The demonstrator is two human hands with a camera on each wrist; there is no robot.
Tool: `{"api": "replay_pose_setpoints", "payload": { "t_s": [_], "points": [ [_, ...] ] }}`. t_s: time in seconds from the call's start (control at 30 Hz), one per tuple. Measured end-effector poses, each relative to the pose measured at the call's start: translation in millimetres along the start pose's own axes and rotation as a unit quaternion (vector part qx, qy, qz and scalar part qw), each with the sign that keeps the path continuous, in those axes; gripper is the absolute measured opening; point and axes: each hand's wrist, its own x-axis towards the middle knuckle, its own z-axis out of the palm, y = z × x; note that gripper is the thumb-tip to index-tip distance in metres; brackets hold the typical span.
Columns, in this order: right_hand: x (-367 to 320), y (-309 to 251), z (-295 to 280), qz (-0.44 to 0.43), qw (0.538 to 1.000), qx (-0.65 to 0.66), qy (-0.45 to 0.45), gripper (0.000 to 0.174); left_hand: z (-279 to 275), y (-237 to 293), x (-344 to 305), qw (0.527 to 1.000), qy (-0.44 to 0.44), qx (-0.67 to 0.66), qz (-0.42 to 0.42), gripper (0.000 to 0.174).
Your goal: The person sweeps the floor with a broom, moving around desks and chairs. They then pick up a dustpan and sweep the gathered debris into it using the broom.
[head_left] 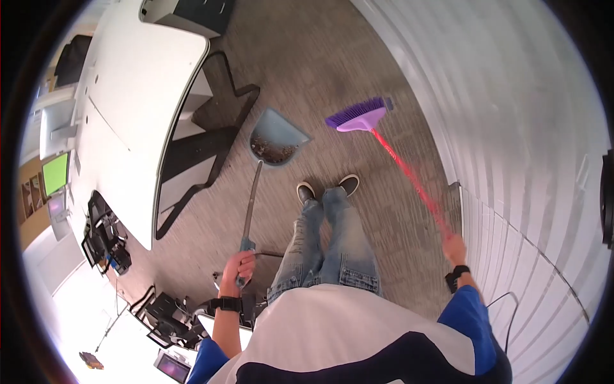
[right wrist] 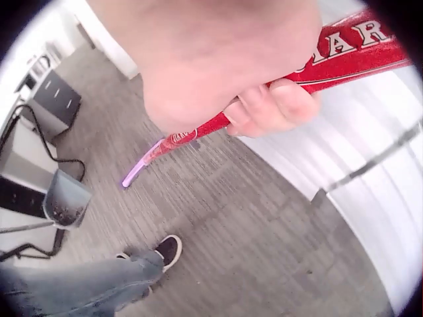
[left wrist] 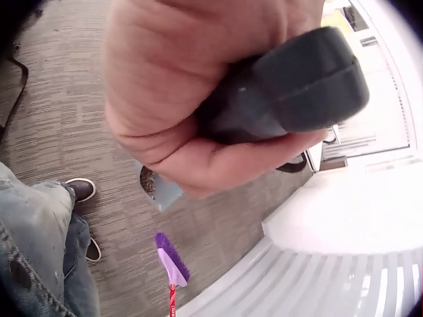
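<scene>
I'd hold the dustpan low and level so its debris stays put, and bring the broom in with short, gentle strokes. The left hand grips the pan's handle, the right the red pole. Ahead of the shoes, the pan's mouth faces forward-right; the broom's long axis slants forward-left, down from the right hand.

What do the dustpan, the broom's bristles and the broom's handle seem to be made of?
Dustpan: probably matte grey-blue plastic, judging by its smooth, moulded-looking scoop.
Bristles: likely synthetic, given their uniform vivid purple and dense strands.
Broom's handle: glossy red printed surface with bright highlights, perhaps film-wrapped or coated; the core is hidden.
</scene>
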Motion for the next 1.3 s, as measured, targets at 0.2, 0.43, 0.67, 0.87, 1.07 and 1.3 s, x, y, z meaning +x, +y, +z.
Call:
{"api": "replay_pose_setpoints", "payload": {
  "t_s": [0.2,0.43,0.67,0.87,1.07,1.3],
  "points": [
    [-43.5,23.0,70.7,-0.013,0.988,0.151,-0.016,0.063,91.6,66.0,33.6,0.985,-0.063,0.16,0.023,0.025],
    [-89.8,22.7,150.5,0.238,0.734,0.603,-0.202,0.054,253.7,141.6,95.2,0.972,-0.082,0.219,0.002,0.02],
    [-78.3,-107.3,127.3,0.341,0.662,0.658,-0.113,0.052,424.8,211.7,202.8,0.915,-0.196,0.352,-0.02,0.009],
    [-30.5,-209.3,72.7,0.41,0.636,0.648,-0.08,0.056,536.5,242.3,329.5,0.442,-0.422,0.748,0.259,0.01],
    [1.8,-262.7,79.2,0.426,0.713,0.553,-0.066,0.063,608.5,231.4,404.1,0.332,-0.524,0.748,0.236,0.007],
    [6.0,-311.6,92.8,0.381,0.788,0.479,-0.065,0.053,656.6,214.7,396.5,0.454,-0.404,0.792,0.054,0.009]
  ]
}}
